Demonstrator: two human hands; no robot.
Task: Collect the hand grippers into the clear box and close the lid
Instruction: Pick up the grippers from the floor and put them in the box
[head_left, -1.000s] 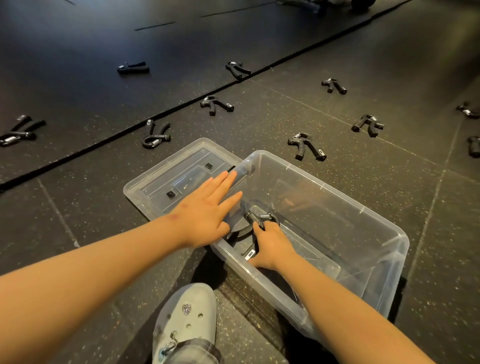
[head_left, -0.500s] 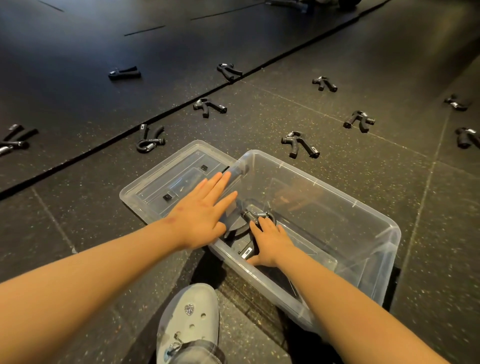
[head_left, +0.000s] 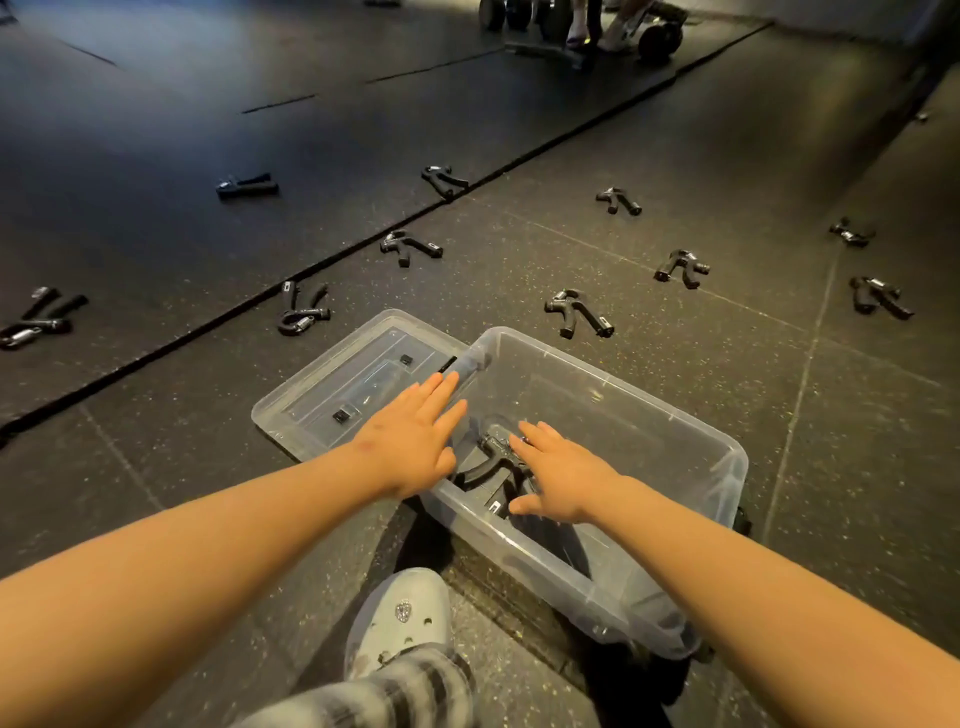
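Note:
The clear box (head_left: 675, 421) stands open on the dark floor, its lid (head_left: 332, 384) lying flat beside it on the left. One black hand gripper (head_left: 491, 457) lies inside the box at its near left corner. My right hand (head_left: 558, 475) hovers just over that gripper, fingers spread, holding nothing. My left hand (head_left: 413, 441) rests flat against the box's left wall, fingers apart. Several more black hand grippers lie scattered on the floor, the nearest one (head_left: 576, 314) just beyond the box and another (head_left: 304, 312) left of the lid.
My grey clog (head_left: 400, 623) and a plaid trouser leg are right below the box. A raised mat edge (head_left: 363, 244) runs diagonally across the floor. Dumbbells and a person's feet (head_left: 587, 26) are at the far top.
My right hand has let go of the gripper in the box and lifted with its fingers spread. My head has tilted up, showing more of the far floor.

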